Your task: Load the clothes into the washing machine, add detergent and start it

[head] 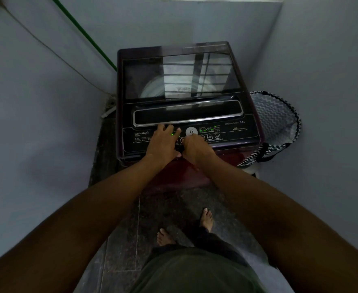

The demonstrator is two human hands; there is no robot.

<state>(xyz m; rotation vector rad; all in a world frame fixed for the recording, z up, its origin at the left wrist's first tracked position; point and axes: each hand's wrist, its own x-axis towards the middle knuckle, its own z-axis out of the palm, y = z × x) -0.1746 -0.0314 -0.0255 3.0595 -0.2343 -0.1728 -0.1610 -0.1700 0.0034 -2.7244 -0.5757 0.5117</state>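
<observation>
With the dark maroon top-loading washing machine (180,96) lidded and lit, the left hand (163,144) rests flat, fingers relaxed, while the right hand (196,150), fingers seemingly curled empty, works the black control panel (226,134); starting likely needs one firm press.

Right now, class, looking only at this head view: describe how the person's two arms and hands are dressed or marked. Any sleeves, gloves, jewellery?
Both forearms are bare right up to the frame edge, with no sleeves showing. The left hand and right hand wear no gloves. No watch, bracelet or ring is visible on either, though the dim light could hide something small. No tattoos or other markings show.
</observation>
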